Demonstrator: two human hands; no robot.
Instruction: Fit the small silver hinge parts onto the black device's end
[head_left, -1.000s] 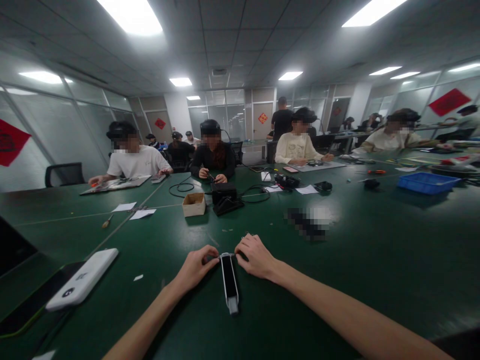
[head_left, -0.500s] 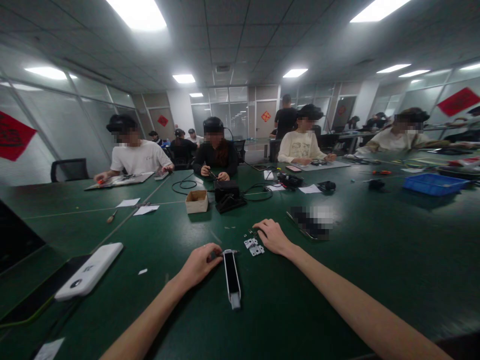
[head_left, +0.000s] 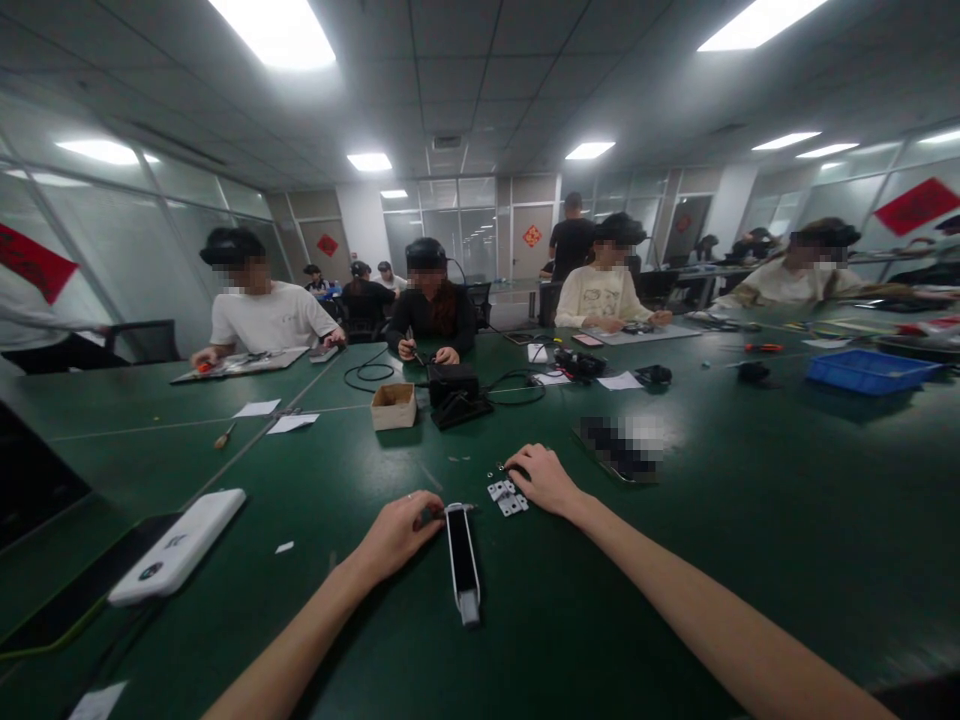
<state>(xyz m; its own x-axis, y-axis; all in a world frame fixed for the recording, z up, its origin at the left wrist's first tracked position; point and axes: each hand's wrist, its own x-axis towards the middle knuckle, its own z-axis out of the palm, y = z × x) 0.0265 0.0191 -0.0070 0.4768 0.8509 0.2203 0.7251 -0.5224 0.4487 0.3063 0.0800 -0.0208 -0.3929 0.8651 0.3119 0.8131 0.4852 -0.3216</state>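
Note:
My left hand (head_left: 409, 525) rests on the green table with fingers curled against the upper end of a slim white device with a long black face (head_left: 463, 555). What its fingertips pinch is hidden. A short thin piece pokes out to the right of that end. My right hand (head_left: 546, 478) reaches down past a small cluster of whitish plates with holes (head_left: 508, 497). Its fingertips are bent together at some tiny metal parts (head_left: 491, 474) just behind the plates; what lies between them is too small to make out.
A dark phone (head_left: 619, 450) lies beyond my right hand. A small cardboard box (head_left: 394, 408) and a black device (head_left: 454, 390) with cables stand ahead. A white power bank (head_left: 180, 545) is at left, a blue tray (head_left: 874, 370) at right. Several people sit across the table.
My right fingers have drawn in and bent down onto the tiny metal parts. My left hand and the white device stay in place. A person has come into view at the far left.

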